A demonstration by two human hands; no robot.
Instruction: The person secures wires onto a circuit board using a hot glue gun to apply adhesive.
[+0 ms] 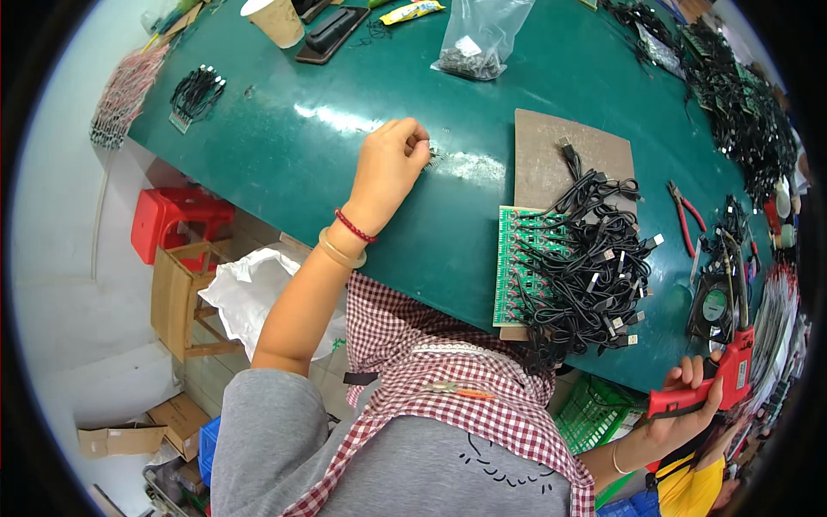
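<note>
My left hand is over the middle of the green table, its fingers curled together in a pinch. Small dark wire-like parts lie right by its fingertips; whether any are between the fingers is too small to tell. At the right edge, my right hand is wrapped round the handle of a red soldering gun, whose metal front points away from me. Between the hands, a green circuit board panel carries many black USB cables and rests partly on a brown board.
Red-handled pliers and a small black fan lie at right. Black cables are heaped far right. A plastic bag of parts, a phone and a paper cup stand along the back. A red stool is at left.
</note>
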